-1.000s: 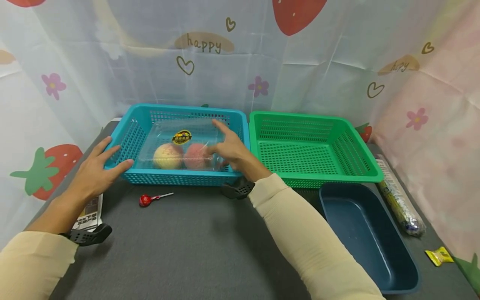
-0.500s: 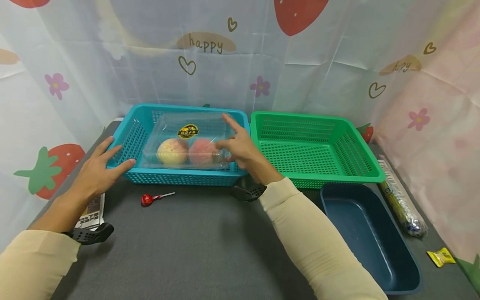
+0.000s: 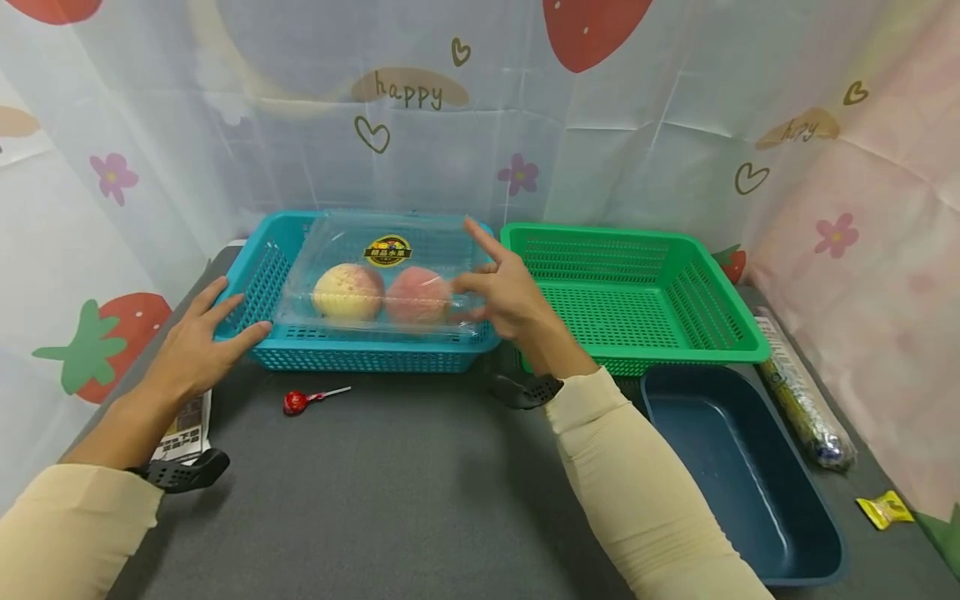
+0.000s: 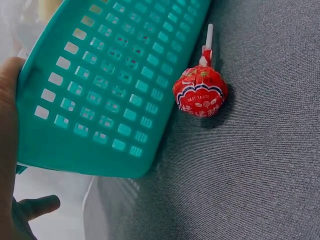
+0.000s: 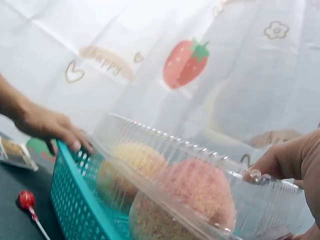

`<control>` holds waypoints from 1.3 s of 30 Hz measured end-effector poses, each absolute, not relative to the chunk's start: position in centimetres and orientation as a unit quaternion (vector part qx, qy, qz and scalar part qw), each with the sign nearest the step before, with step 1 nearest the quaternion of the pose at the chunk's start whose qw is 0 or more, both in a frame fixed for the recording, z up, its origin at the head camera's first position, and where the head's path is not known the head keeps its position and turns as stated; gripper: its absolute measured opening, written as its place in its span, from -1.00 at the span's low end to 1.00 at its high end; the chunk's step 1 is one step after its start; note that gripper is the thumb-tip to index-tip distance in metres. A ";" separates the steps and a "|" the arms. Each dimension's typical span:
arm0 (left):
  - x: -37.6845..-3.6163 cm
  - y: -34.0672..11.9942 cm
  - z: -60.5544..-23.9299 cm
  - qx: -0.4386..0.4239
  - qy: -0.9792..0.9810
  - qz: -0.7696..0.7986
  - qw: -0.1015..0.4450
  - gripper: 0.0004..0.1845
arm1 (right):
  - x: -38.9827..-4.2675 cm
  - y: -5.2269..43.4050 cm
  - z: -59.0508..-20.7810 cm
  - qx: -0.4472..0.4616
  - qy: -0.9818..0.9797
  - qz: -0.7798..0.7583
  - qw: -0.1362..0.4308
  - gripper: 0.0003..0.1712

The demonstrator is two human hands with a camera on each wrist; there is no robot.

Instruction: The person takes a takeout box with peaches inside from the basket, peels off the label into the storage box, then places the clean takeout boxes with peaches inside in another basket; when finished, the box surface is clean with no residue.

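Observation:
A clear plastic clamshell box (image 3: 378, 279) with a yellowish and a pink peach inside is tilted up over the rim of the blue basket (image 3: 360, 358). My right hand (image 3: 480, 283) grips the box's right end, thumb on its front and index finger pointing up. In the right wrist view the box (image 5: 190, 185) fills the frame, with my thumb (image 5: 280, 162) on its edge. My left hand (image 3: 225, 312) rests with spread, straight fingers on the basket's front left corner (image 4: 100, 90). A red lollipop (image 3: 294, 402) lies on the grey mat just in front of the basket.
A green basket (image 3: 720, 354) stands right of the blue one. A dark blue tray (image 3: 810, 533) sits at the front right, with a long wrapped roll (image 3: 798, 404) and a yellow candy (image 3: 885, 510) beyond it. A printed paper packet (image 3: 183, 421) lies under my left wrist. Patterned curtains enclose the table.
My right hand has raised the clear box and carried it rightward, from the basket floor to above the rim. The left hand has stayed on the basket's corner.

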State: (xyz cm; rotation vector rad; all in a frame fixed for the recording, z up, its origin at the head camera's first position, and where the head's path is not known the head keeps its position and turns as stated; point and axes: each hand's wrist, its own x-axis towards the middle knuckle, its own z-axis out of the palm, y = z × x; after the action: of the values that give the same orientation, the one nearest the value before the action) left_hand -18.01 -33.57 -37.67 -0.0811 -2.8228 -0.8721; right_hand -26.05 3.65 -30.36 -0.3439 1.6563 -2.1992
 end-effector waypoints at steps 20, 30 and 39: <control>-18.1 -33.4 -37.7 -0.018 -0.953 -0.289 0.093 -0.17 | -22.0 7.7 -28.4 -0.151 0.576 -0.784 0.178 -0.05; -18.0 -33.4 -37.7 -0.016 -0.953 -0.289 0.094 -0.18 | -19.5 10.4 -29.3 -0.176 0.570 -0.786 0.162 -0.02; -17.9 -33.3 -37.7 -0.016 -0.953 -0.287 0.096 -0.18 | -17.2 13.1 -29.8 -0.184 0.583 -0.776 0.153 -0.02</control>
State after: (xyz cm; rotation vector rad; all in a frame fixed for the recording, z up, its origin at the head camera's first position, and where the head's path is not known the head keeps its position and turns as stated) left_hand -17.95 -33.28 -37.66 -0.0467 -2.8242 -0.8508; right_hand -17.22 13.08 -29.81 -0.5268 1.6733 -2.2275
